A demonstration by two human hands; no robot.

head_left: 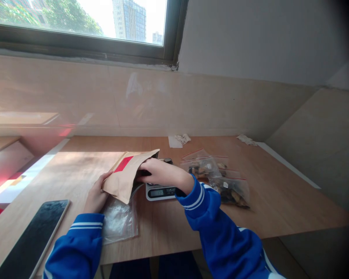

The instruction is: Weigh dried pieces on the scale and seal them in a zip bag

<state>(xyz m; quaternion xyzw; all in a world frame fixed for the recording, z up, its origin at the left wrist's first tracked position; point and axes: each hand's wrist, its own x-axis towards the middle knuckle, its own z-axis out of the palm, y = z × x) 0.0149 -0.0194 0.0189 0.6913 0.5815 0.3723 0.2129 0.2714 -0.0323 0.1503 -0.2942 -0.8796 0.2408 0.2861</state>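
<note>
A brown kraft paper bag with a red label is tilted on its side, its mouth facing right. My left hand is closed on the bag's bottom end at the left. My right hand reaches into the open mouth; its fingertips are hidden inside, so I cannot make out what they touch. Below my right wrist sits a small digital kitchen scale with a lit display, its top mostly covered by the hand and bag. A clear zip bag lies flat under the paper bag.
Right of the scale lie several clear zip bags with dark and tan dried pieces inside. A phone or tablet rests at the left. Crumpled tissue and white paper lie by the wall, with another tissue farther right.
</note>
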